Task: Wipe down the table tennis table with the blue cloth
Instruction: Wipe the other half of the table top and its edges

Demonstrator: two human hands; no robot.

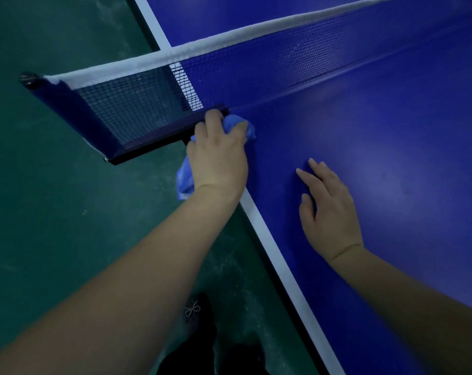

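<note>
A blue table tennis table (391, 163) with a white edge line fills the right half of the head view. My left hand (218, 155) grips a bunched light-blue cloth (185, 180) at the table's side edge, right where the net clamp meets the surface. Part of the cloth shows beyond my fingers near the net base, and part hangs off the edge below my wrist. My right hand (329, 209) rests flat on the table surface with straight fingers, a little to the right of the cloth.
The net (256, 66) with its white top band crosses the table from the dark post and clamp (75, 109) that jut out over the green floor (40, 212) at left. My dark shoes (199, 334) stand on the floor beside the table edge.
</note>
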